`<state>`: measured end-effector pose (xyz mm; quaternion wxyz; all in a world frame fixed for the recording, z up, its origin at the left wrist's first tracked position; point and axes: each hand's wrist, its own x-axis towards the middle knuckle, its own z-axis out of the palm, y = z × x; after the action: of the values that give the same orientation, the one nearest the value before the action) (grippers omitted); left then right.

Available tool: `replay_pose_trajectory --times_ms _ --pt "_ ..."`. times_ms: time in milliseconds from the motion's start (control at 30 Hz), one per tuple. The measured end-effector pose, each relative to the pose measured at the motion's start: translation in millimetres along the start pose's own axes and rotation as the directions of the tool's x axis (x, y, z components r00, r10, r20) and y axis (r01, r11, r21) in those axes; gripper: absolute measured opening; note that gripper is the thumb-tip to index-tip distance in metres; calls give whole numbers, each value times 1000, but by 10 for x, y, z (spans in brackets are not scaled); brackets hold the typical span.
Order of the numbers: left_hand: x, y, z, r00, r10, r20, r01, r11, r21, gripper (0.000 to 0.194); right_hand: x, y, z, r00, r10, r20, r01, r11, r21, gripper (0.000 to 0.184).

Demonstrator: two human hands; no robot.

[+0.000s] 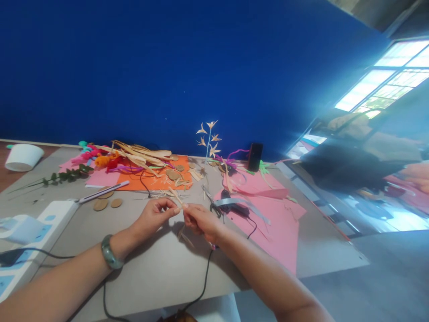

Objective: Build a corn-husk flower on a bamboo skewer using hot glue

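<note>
My left hand (156,217), below a green bangle (111,252), is closed in a pinch, its fingertips meeting those of my right hand. Between thumb and fingers my right hand (203,221) grips a thin pale strip of dried husk (176,196) that sticks up past the knuckles. The left fingertips seem to pinch the same strip at its lower part, though the exact contact is too small to see. Just beyond the right hand lie black-handled scissors (215,209) and a black glue gun (236,207). A stem with several husk flowers (211,138) stands at the back.
Dried husks (140,154) lie over orange paper (134,182) with brown discs (100,205) nearby. Pink paper (268,232) covers the right side. A power strip (53,228) and white cup (24,157) are left. A dark phone (255,156) stands near the blue wall (167,67).
</note>
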<state>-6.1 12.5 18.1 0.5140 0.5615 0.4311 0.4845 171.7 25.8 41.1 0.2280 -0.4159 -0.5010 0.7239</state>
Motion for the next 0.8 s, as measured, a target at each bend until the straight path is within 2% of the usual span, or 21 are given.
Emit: replay_pose_trajectory --times_ms 167,333,433,500,567,633,800 --pt "19 -49 -37 1000 -4 -24 3 999 -33 23 -29 -109 -108 1000 -10 3 9 995 103 43" --pt "31 -118 -47 995 -94 -45 87 985 -146 23 -11 -221 -267 990 -69 -127 89 982 165 44" --pt "22 -119 -27 997 -74 -32 67 981 -180 21 9 -169 -224 989 -54 -135 60 997 41 45" --pt "14 -116 -12 998 -58 -17 54 983 -175 21 4 -110 -144 996 -55 -63 49 994 -95 45" --pt "11 -119 -1 998 -55 13 56 985 -162 22 -12 -63 -65 996 -86 35 91 972 -217 45" --pt "13 -130 10 997 -70 41 76 986 -150 23 -27 -37 -13 988 -126 84 146 939 -311 46" --pt "30 -163 30 992 -119 31 122 984 -132 25 -14 -8 -5 989 -145 33 144 883 -447 54"
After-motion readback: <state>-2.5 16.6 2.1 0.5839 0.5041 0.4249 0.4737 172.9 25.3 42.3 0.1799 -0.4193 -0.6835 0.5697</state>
